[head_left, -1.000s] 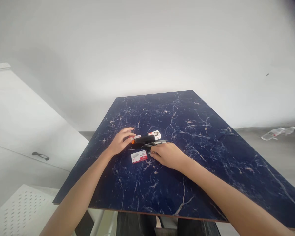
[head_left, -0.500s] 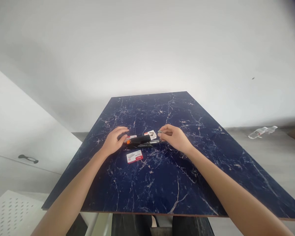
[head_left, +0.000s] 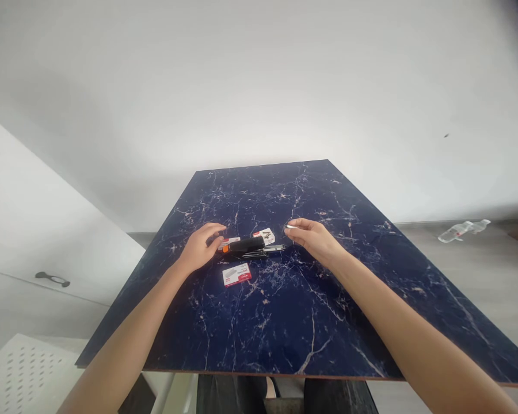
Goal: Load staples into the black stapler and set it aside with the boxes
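Left hand (head_left: pixel 200 248) steadies black stapler (head_left: pixel 247 246), fingers loosely curled; right hand (head_left: pixel 313 237) pinches small staple strip (head_left: pixel 289 227) just beside stapler's open end.

The counter (head_left: pixel 311 299) has a smooth, semi-glossy top patterned like dark blue marble with white veins. The stapler (head_left: pixel 247 246) shows a matt black plastic body, an orange plastic end and a shiny metal rail. The staple boxes (head_left: pixel 236 274) look like printed cardboard.
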The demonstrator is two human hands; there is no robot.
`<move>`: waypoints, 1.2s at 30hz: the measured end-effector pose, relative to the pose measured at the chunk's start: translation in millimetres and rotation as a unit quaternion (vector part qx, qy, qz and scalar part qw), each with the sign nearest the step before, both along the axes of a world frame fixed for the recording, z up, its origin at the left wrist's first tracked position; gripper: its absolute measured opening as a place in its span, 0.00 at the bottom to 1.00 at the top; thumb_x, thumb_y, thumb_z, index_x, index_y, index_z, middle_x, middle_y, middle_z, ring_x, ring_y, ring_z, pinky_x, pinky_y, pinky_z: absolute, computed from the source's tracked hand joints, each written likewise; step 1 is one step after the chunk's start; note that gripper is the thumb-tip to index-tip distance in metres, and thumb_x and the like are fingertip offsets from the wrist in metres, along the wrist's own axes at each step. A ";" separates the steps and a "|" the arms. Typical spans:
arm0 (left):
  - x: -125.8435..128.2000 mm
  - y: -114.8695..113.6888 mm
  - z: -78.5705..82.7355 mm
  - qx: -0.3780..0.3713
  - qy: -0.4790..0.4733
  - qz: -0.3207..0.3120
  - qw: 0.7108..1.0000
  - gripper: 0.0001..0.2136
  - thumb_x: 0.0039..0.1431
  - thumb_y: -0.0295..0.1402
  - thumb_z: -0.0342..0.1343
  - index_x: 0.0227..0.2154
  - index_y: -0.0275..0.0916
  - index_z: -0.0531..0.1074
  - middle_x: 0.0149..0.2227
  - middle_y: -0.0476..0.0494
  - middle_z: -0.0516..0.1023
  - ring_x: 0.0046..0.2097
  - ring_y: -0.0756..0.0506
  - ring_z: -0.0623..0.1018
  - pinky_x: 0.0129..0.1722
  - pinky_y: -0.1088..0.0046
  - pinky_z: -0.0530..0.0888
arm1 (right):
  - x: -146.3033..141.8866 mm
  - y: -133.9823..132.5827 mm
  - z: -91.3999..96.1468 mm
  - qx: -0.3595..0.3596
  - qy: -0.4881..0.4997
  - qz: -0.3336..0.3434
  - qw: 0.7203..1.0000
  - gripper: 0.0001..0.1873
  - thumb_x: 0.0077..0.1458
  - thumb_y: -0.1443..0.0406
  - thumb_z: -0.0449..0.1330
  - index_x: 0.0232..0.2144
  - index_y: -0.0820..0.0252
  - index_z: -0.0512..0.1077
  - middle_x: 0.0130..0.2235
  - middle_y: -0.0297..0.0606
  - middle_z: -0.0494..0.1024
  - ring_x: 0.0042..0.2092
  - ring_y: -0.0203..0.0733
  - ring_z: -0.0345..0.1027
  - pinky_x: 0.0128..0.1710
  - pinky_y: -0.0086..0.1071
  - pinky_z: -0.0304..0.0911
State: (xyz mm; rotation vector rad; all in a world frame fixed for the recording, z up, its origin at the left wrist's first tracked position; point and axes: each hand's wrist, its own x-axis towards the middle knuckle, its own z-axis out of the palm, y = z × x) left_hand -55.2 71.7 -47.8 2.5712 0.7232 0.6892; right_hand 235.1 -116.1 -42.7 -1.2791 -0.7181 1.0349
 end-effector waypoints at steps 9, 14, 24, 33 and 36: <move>0.5 0.7 1.1 -0.009 0.008 -0.006 1.000 0.14 0.68 0.40 0.50 0.49 0.43 0.77 0.50 0.42 0.80 0.44 0.42 0.81 0.45 0.63 0.78 | -15.3 -3.2 9.8 -0.015 -0.045 0.072 0.996 0.19 0.45 0.58 0.72 0.26 0.57 0.65 0.26 0.28 0.70 0.27 0.32 0.61 0.29 0.29 0.60; 0.7 -0.6 3.3 -0.005 0.019 -0.008 1.000 0.14 0.68 0.39 0.50 0.49 0.43 0.77 0.47 0.43 0.81 0.45 0.42 0.81 0.44 0.64 0.77 | -12.8 -4.5 7.5 -0.015 -0.204 0.054 0.977 0.12 0.53 0.56 0.67 0.37 0.56 0.76 0.37 0.35 0.80 0.34 0.38 0.71 0.37 0.34 0.65; 0.7 0.7 0.5 -0.005 0.016 -0.010 1.000 0.15 0.69 0.40 0.50 0.50 0.43 0.77 0.47 0.42 0.82 0.46 0.41 0.81 0.46 0.63 0.77 | -22.7 -7.6 2.4 -0.020 -0.501 0.054 0.863 0.08 0.58 0.62 0.62 0.40 0.49 0.80 0.43 0.35 0.81 0.42 0.45 0.74 0.43 0.38 0.68; 0.7 0.9 0.7 -0.004 0.025 -0.009 1.000 0.15 0.69 0.41 0.50 0.50 0.43 0.77 0.47 0.42 0.82 0.46 0.42 0.81 0.47 0.64 0.77 | -24.2 -6.6 -2.3 -0.018 -0.506 0.094 0.857 0.12 0.60 0.63 0.61 0.46 0.48 0.78 0.47 0.36 0.81 0.45 0.46 0.74 0.46 0.39 0.69; 0.6 2.0 -0.7 -0.005 0.021 -0.011 1.000 0.15 0.69 0.40 0.50 0.50 0.43 0.77 0.47 0.43 0.82 0.46 0.42 0.81 0.47 0.64 0.77 | -24.4 -6.5 -3.0 -0.013 -0.502 0.101 0.859 0.11 0.60 0.63 0.61 0.45 0.48 0.78 0.47 0.34 0.81 0.45 0.45 0.75 0.46 0.38 0.69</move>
